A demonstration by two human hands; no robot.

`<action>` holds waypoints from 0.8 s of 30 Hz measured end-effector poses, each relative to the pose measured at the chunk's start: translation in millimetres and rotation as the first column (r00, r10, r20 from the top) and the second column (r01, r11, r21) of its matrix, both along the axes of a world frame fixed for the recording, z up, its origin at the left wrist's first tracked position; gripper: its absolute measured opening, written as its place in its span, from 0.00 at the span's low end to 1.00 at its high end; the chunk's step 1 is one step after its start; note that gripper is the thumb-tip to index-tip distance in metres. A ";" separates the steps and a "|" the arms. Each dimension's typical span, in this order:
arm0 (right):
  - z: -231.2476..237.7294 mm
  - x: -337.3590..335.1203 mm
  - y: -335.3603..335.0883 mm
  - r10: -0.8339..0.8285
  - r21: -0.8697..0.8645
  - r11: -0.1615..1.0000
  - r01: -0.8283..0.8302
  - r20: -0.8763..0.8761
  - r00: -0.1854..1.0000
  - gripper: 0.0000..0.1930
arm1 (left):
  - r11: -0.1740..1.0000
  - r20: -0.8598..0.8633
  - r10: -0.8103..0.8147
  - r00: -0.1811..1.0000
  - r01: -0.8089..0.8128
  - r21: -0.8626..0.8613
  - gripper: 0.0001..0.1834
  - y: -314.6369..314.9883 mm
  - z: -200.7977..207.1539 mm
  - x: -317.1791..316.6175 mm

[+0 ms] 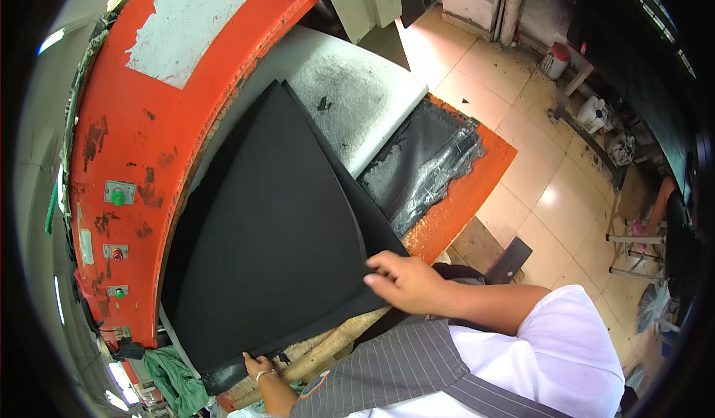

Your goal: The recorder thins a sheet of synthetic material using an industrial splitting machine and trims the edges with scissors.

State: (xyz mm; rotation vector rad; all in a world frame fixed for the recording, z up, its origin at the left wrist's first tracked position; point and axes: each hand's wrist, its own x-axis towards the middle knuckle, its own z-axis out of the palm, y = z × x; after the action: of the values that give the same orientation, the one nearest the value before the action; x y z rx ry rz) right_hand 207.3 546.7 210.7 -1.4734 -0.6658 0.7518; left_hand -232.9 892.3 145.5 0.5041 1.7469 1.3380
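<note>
Large black sheets [261, 224] of flat material lie one over another, fanned slightly apart, on a white board [350, 83] inside an orange press machine. My right hand [400, 280] is at the right corner of the top sheet, its fingers bent around the edge. Along the near edge, my left hand [258, 364] has its fingers at the sheet's border, closed on it; part of their grip is hidden. On the left wrist is a light bracelet [265, 375].
The orange machine housing [149, 120] curves along the left, bearing a green button [118, 196] and other controls. An orange ledge [484, 172] with torn dark covering juts out right. A rolled tan edge [328, 351] runs before me. Another person's arm [661, 202] shows far right.
</note>
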 end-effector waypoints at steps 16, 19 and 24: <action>35.5 -6.9 25.4 0.143 0.249 0.939 -0.237 0.344 0.928 0.17 | 0.995 0.022 0.090 0.996 -0.089 -0.033 0.15 -13.0 12.5 23.4; 35.7 -7.7 31.7 0.161 0.257 0.927 -0.273 0.385 0.909 0.17 | 0.996 0.019 0.073 0.997 -0.072 -0.050 0.15 -17.5 17.9 37.9; 37.9 -4.9 29.0 0.182 0.195 0.942 -0.272 0.382 0.906 0.16 | 0.995 0.002 0.086 0.996 -0.086 -0.043 0.15 -17.3 14.3 27.2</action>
State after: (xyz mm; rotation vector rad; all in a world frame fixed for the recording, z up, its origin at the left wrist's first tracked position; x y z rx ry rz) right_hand 202.4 575.7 248.6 -1.3268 -1.1880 0.5531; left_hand -205.7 875.1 159.8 0.4064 1.8075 1.3574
